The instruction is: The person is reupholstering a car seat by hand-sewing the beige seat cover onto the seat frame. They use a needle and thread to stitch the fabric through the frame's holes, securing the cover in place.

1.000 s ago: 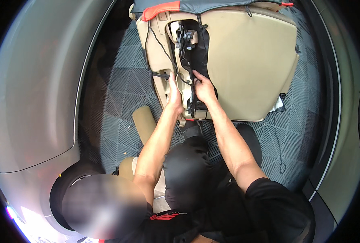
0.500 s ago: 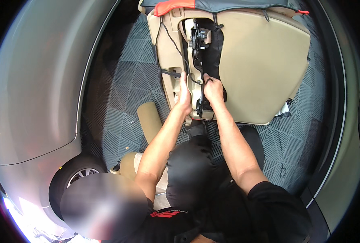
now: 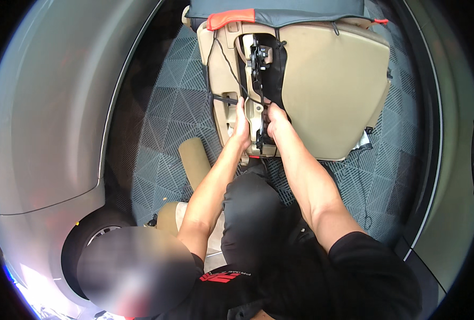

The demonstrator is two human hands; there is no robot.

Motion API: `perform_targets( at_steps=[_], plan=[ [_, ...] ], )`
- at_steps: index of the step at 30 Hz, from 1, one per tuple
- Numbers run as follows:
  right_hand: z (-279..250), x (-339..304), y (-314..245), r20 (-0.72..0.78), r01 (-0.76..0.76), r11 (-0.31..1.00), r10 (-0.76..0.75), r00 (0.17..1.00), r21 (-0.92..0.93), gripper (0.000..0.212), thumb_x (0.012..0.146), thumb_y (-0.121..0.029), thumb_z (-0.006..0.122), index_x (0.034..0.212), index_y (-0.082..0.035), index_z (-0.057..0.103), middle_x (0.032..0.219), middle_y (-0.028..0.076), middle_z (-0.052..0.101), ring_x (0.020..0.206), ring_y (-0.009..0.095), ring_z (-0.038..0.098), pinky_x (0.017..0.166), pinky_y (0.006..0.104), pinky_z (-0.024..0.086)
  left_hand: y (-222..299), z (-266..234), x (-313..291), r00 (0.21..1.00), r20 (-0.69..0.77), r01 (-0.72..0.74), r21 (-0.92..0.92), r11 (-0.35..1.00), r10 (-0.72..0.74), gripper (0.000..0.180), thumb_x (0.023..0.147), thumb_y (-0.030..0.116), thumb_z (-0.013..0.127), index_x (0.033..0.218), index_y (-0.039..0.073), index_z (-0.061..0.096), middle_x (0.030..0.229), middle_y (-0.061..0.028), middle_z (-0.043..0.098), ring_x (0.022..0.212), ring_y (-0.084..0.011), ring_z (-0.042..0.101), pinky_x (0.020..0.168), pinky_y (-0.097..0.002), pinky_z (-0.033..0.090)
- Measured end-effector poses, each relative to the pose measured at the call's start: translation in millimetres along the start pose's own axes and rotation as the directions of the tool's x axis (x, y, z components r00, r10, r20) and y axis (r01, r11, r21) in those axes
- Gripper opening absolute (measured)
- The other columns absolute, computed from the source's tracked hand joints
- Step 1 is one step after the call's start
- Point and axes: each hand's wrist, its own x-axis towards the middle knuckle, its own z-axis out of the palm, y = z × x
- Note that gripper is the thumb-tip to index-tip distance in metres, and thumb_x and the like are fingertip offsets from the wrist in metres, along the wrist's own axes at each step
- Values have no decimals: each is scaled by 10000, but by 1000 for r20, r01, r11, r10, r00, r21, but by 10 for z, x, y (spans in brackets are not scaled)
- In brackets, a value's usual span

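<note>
A beige car seat (image 3: 333,90) lies ahead of me, its back panel turned up and a dark cover with a red corner (image 3: 231,19) along its far edge. Flat along the beige plastic left of a black metal hinge mechanism (image 3: 259,58) rests my left hand (image 3: 241,128), fingers stretched out. On the other side of the mechanism my right hand (image 3: 277,118) reaches into the dark slot, fingers curled. A thin black cord (image 3: 230,64) slants down from the cover to those fingers, which seem closed on it; their tips are partly hidden.
A beige cylindrical bolster (image 3: 194,157) lies on the grey tile floor (image 3: 165,128). A silver car body (image 3: 45,106) with a wheel (image 3: 95,240) stands at left, another car panel (image 3: 464,213) at right. A blurred round shape covers the lower left. A loose cord (image 3: 366,197) hangs right of the seat.
The seat sits slightly lower and further left in view. My right hand has turned and gone deeper beside the mechanism, drawing the cord along. My left hand stays in place on the beige plastic.
</note>
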Motion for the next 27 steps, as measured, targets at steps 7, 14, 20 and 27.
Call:
perform_targets(
  at_steps=[7, 14, 20, 27],
  plan=[
    [-84, 735, -17, -200, 30, 927, 49, 979, 374, 214, 921, -97, 575, 1007, 32, 722, 1009, 157, 718, 823, 259, 673, 751, 411, 547, -128, 110, 167, 992, 123, -10, 35, 999, 6, 799, 994, 727, 334, 1479, 107, 475, 1373, -71, 601, 1269, -236, 549, 1106, -412, 400],
    [44, -26, 186, -323, 276, 927, -188, 928, 254, 171, 990, -145, 646, 957, 19, 679, 854, 99, 702, 749, 184, 669, 680, 347, 542, -176, -183, 154, 977, 192, -94, -21, 995, 96, 815, 1015, 708, 316, 1591, 131, 312, 1553, -81, 436, 1422, -260, 400, 1196, -450, 281],
    [-277, -634, 191, -123, 635, 734, -672, 730, -243, 231, 1031, -233, 635, 950, -17, 637, 869, 47, 663, 680, 113, 587, 633, 270, 514, -197, -359, -32, 992, 104, -88, 157, 984, 72, 757, 1046, 559, 422, 1587, 45, 294, 1604, -163, 371, 1473, -279, 351, 1201, -487, 255],
    [-839, -978, -520, 220, 764, 643, -754, 619, 52, 218, 1059, -253, 579, 1017, -55, 661, 953, 51, 716, 851, 134, 672, 684, 263, 522, 514, -11, -788, 839, 238, -501, 690, 523, 489, 370, 987, 269, 635, 1258, 21, 676, 1155, -139, 726, 1104, -215, 671, 981, -346, 496]
  ],
)
